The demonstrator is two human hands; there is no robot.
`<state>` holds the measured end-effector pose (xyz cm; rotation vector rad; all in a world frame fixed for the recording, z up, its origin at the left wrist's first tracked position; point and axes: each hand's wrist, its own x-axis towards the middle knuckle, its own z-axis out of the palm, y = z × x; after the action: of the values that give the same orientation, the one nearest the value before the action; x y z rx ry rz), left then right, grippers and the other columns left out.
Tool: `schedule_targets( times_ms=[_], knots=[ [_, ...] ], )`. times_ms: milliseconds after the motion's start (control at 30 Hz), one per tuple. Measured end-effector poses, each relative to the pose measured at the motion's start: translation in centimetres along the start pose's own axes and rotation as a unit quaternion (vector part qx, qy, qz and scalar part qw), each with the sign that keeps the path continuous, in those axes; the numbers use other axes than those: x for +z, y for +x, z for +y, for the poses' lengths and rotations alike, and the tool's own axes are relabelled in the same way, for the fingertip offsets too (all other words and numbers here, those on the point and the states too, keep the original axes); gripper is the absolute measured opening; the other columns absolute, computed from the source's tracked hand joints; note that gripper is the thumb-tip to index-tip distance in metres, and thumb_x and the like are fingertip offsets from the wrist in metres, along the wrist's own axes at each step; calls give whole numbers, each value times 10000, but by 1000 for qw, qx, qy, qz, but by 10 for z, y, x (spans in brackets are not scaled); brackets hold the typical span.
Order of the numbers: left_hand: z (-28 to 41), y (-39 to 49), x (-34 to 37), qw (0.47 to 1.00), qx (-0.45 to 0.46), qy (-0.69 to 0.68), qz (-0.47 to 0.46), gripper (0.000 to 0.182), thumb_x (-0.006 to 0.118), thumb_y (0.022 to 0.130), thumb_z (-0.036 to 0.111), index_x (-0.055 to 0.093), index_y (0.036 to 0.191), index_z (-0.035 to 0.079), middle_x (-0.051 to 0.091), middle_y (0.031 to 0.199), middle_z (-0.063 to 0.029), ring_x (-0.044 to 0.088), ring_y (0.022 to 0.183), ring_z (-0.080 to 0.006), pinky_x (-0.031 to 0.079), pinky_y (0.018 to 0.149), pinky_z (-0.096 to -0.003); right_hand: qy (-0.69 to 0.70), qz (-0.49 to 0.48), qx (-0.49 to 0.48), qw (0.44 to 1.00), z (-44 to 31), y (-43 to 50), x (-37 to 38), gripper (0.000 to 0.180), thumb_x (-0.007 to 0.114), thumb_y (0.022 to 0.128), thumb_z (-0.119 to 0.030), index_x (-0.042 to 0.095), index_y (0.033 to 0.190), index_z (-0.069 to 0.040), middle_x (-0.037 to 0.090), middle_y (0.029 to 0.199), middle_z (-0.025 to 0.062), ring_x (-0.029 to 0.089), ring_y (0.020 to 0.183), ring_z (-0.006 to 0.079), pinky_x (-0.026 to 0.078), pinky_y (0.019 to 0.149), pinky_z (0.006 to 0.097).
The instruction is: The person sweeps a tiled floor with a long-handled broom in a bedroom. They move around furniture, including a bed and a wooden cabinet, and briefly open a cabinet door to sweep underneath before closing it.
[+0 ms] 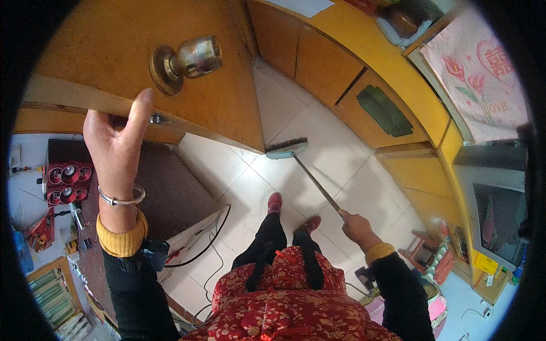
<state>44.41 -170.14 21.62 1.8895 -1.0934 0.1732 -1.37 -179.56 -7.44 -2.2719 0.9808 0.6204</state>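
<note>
My left hand point(116, 140) grips the edge of a wooden door point(115, 47), its thumb on the near face and the other fingers hidden behind. Just above the thumb is a brass-coloured round doorknob point(192, 59), with a metal latch point(156, 118) in the door's edge. Lower right, my right hand point(359, 228) is closed around the long handle point(318, 183) of a floor broom. The pale blue broom head point(287, 151) lies on the tiled floor close to the door's bottom corner, its dark bristles turned away from me.
Orange-yellow cabinets point(315, 55) curve along the right, bearing a television point(495, 213) and a pink printed cloth point(477, 81). To the left stands a dark-topped table point(170, 183) with red speakers point(69, 183). Loose cables point(213, 264) trail over the tiles point(239, 170). A small stool point(422, 251) is at lower right.
</note>
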Motion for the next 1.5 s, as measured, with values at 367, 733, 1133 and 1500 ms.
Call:
schedule_targets(
  times_ms=[367,733,1133,1500],
  knots=[
    [13,2,13,1000,-2,22,-18,282,716,800,220,598,893,-18,611,774,-29,529,674,-78,425,602,-224,48,60,82,994,3,38,7,508,514,769,-99,470,1275,-82,630,844,233,617,811,385,496,748,469],
    [31,4,31,999,32,19,-38,264,691,828,190,604,951,-26,625,872,-37,542,762,-86,434,684,-224,1,-16,-17,1000,32,-53,53,513,501,772,-89,461,1282,-128,628,777,203,619,737,376,497,662,481],
    [46,9,58,989,100,100,-36,491,698,787,424,625,988,-18,685,857,-120,657,761,-161,508,673,-274,43,-40,93,994,28,-106,28,534,504,791,-115,407,1315,-154,633,850,219,618,791,390,493,713,490],
    [84,13,97,982,167,48,-76,435,678,818,404,620,933,-12,631,706,-31,547,594,-86,445,543,-225,349,105,169,916,49,-161,80,483,533,812,-44,458,1283,-125,572,669,141,571,550,232,475,516,345]
  ],
)
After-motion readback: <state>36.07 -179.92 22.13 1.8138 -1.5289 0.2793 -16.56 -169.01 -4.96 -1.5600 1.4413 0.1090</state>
